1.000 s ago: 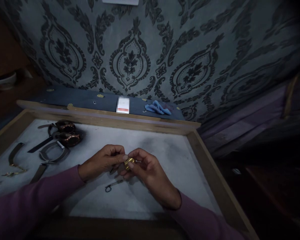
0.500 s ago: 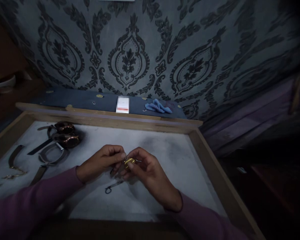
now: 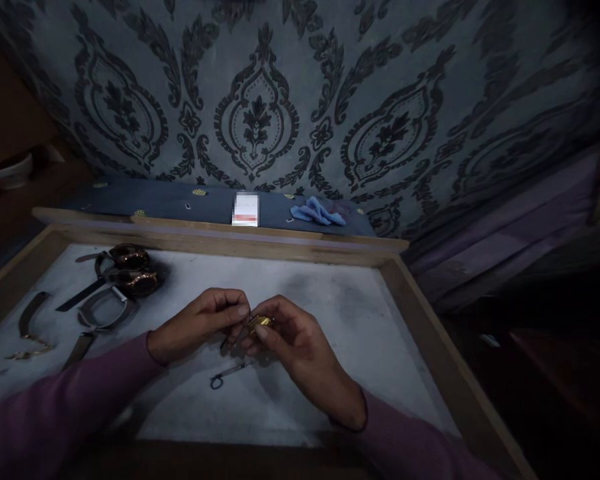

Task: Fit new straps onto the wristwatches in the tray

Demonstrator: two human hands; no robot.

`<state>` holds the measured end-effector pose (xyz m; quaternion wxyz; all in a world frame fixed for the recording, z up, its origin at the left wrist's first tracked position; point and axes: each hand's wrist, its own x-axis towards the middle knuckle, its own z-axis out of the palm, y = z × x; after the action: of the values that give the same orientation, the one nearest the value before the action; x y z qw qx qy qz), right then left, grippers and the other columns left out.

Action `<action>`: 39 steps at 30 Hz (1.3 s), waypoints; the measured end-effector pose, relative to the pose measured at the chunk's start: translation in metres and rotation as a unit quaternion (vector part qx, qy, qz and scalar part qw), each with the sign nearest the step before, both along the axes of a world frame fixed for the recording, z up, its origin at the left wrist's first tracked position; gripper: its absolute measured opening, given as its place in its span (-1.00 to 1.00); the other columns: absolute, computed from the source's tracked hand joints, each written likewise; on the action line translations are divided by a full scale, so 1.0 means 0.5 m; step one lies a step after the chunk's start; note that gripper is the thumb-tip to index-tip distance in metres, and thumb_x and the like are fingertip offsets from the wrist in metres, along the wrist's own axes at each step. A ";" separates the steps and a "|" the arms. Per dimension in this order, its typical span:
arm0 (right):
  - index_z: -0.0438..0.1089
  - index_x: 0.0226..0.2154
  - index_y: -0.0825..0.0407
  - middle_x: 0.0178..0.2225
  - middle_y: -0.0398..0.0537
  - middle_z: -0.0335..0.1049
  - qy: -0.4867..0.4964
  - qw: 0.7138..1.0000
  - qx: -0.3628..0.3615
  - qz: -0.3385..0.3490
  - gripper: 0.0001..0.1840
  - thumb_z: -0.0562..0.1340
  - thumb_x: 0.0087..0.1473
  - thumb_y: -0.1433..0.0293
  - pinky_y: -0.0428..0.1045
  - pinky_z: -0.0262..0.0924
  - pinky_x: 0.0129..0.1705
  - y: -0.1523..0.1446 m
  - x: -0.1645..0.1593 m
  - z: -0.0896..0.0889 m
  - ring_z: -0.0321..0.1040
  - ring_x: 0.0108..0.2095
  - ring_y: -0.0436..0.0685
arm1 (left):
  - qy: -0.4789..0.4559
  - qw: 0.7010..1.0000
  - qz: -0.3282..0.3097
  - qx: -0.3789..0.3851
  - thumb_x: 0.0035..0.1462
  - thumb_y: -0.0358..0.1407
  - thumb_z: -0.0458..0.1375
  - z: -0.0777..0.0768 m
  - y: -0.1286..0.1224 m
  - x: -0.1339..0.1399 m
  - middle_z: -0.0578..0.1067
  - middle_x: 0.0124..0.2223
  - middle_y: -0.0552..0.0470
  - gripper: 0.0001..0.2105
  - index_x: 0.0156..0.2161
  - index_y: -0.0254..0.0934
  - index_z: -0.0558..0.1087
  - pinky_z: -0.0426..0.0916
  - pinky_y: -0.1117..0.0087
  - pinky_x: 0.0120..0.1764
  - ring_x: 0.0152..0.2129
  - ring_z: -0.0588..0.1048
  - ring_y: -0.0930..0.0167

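My right hand [image 3: 300,340] is closed around a small, shiny gold watch case [image 3: 261,324], the thumb lying across its front. My left hand [image 3: 205,323] pinches at the case's left edge, its fingertips nearly meeting those of the right. What sits in that pinch is too small and dark to make out; a thin dark end shows below the fingers. On the white surface beneath the hands lies a slim tool with a dark ring at one end [image 3: 217,381]. Both hands are held above the tray in front of me.
A wooden rim [image 3: 435,340] frames the white work surface. At its left lie two dark watches with coppery cases [image 3: 135,280], a grey strap loop [image 3: 103,313] and a brown strap with gold chain [image 3: 33,317]. Behind the rim are a white card [image 3: 245,209] and a blue cloth [image 3: 317,211].
The gold watch case has tilted slightly in my right hand. My left hand has shifted a little to the left. The things on the surface lie as before.
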<state>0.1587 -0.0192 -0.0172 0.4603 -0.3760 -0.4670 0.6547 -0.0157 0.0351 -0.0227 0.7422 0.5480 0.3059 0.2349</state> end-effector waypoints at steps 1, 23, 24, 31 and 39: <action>0.35 -0.29 0.06 -0.40 -0.08 0.51 0.000 1.000 0.001 0.001 -0.87 0.27 0.14 0.34 -0.02 0.44 -0.29 0.000 0.000 0.000 0.50 -0.41 0.02 | 0.002 1.000 0.000 0.000 0.19 -0.10 0.14 0.000 0.000 0.000 0.33 -0.57 0.14 -0.67 -0.46 -0.31 0.31 0.21 0.49 -0.54 -0.64 0.31 0.52; 0.40 -0.22 -0.01 -0.31 -0.06 0.45 -0.157 0.967 0.181 -0.085 -0.90 0.16 0.23 0.42 0.00 0.42 -0.25 -0.027 0.011 0.008 0.49 -0.32 0.07 | 0.261 0.920 -0.049 0.288 0.25 -0.31 0.01 0.021 -0.047 -0.012 0.42 -0.39 0.07 -0.85 -0.34 -0.28 0.35 0.22 0.40 -0.36 -0.43 0.38 0.40; 0.40 -0.22 -0.02 -0.30 -0.06 0.44 -0.163 0.964 0.188 -0.088 -0.89 0.16 0.24 0.43 0.00 0.43 -0.25 -0.028 0.013 0.007 0.49 -0.32 0.07 | 0.303 0.891 -0.068 0.331 0.25 -0.33 0.02 0.017 -0.056 -0.015 0.43 -0.36 0.05 -0.87 -0.34 -0.28 0.34 0.22 0.38 -0.35 -0.41 0.39 0.38; 0.39 -0.21 0.00 -0.31 -0.03 0.44 -0.187 0.955 0.203 -0.106 -0.90 0.16 0.24 0.42 0.01 0.48 -0.27 -0.031 0.019 0.008 0.51 -0.33 0.08 | 0.419 0.773 -0.130 0.458 0.20 -0.34 0.13 -0.003 -0.091 -0.025 0.46 -0.20 -0.01 -0.92 -0.22 -0.26 0.32 0.32 0.27 -0.26 -0.25 0.43 0.26; 0.39 -0.23 0.01 -0.32 -0.05 0.45 -0.161 0.966 0.175 -0.105 -0.90 0.17 0.24 0.38 0.01 0.47 -0.25 -0.028 0.018 0.008 0.52 -0.33 0.08 | 0.428 0.738 -0.138 0.503 0.16 -0.58 -0.05 -0.013 -0.099 -0.020 0.45 -0.29 -0.01 -0.82 -0.30 -0.27 0.30 0.35 0.27 -0.31 -0.37 0.42 0.30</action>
<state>0.1676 -0.0333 -0.0132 0.5033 -0.4374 -0.6002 0.4418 -0.0256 -0.0147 -0.0292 0.1737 0.9206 0.3497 -0.0101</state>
